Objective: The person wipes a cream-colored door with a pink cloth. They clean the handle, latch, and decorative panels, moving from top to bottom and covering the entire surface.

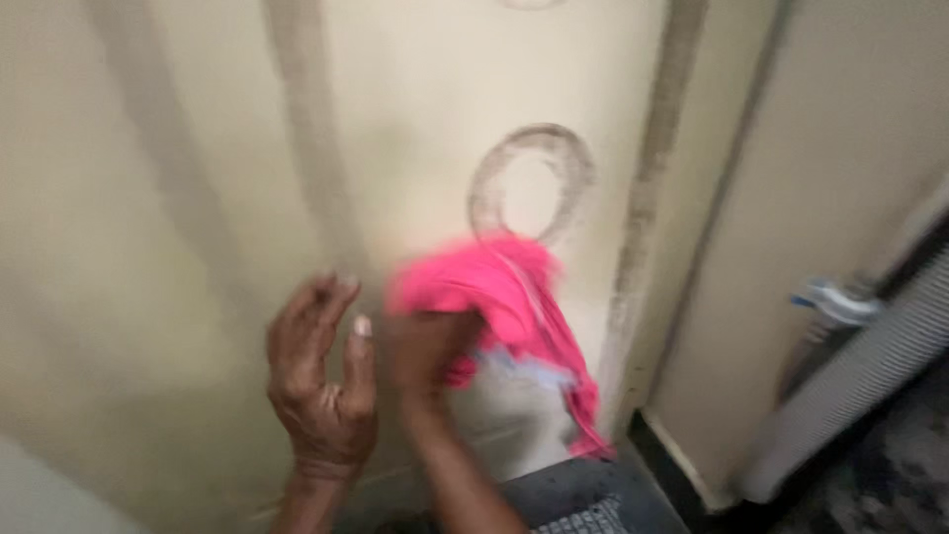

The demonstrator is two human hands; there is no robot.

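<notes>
— What is nearest the camera?

— The person's left hand [321,381], raised with the palm turned inward and the fingers loosely curled and apart, holding nothing. It sits just to the left of the working grip, near the cream wall panel [178,247] but, as far as the blur allows, not pressed on it; it looks placed to steady or stand by.

— And the grip itself?

— The right hand [425,351] is closed around a bunched pink cloth [504,297]. The cloth is wadded over the fingers and held against the panel, a slack tail hanging down to the lower right of the grip. The wadding gives a broad pad to press on the surface.

— Beyond the grip?

— Just above it, a dark ring-shaped stain [534,183] marks the panel, the cloth's top edge touching its lower arc. Grimy vertical streaks [643,198] run to the right. Farther right, well apart, stands a pale ribbed hose [860,371].
</notes>
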